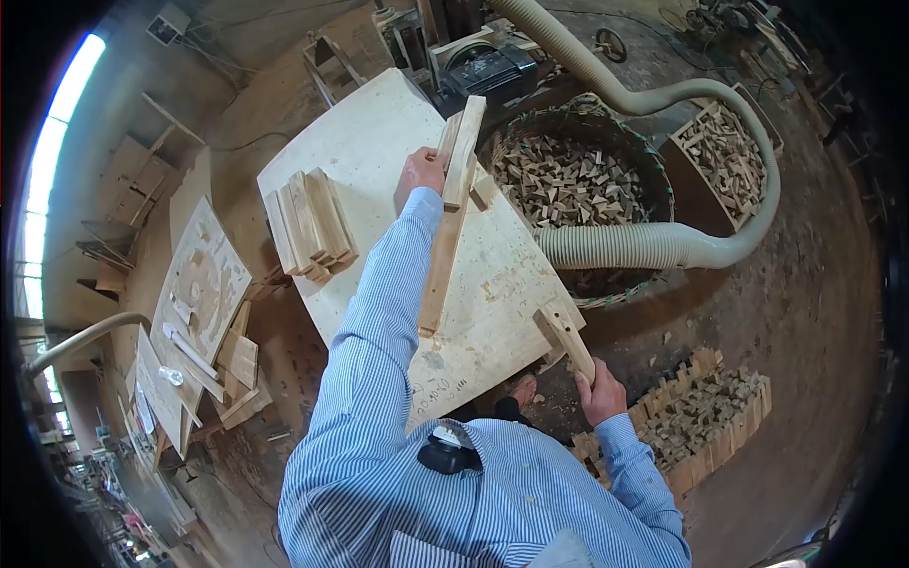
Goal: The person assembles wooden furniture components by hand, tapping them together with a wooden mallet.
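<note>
Block on the table, nr its far R edge, flat against a strip; a long bar runs from them toward the body. L hand at the block, fingers curled against its side; can't tell if it's a firm grip. R hand closed round a wooden handle at the table's nr R corner. Stack of slats on the table, L of the L arm. Motor just beyond the strip's far end. R of table: basket w/ offcuts, a fat hose across its nr side, blocking part of it & looping off R. Box w/ more bits past that; pile of wood pcs on the floor by the R arm.
</note>
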`<move>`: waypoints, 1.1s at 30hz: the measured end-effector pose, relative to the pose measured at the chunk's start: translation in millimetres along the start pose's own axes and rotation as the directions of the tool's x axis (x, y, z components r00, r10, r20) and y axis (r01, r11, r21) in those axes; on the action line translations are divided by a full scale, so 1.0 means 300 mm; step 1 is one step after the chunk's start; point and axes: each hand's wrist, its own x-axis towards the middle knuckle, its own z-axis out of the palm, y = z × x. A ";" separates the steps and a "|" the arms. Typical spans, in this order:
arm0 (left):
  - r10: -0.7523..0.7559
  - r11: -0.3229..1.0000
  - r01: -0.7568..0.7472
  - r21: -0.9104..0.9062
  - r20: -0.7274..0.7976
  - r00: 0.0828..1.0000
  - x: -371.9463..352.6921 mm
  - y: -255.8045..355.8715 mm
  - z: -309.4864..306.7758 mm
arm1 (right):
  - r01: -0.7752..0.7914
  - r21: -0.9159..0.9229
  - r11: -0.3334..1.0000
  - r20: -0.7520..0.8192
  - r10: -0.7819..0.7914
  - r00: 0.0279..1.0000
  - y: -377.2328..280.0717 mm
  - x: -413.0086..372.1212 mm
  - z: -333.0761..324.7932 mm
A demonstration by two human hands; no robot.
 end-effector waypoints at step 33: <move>0.024 1.000 -0.025 -0.004 -0.037 0.999 0.614 -0.152 0.034 | -0.082 0.029 0.996 -0.017 0.083 0.996 -0.392 0.381 0.014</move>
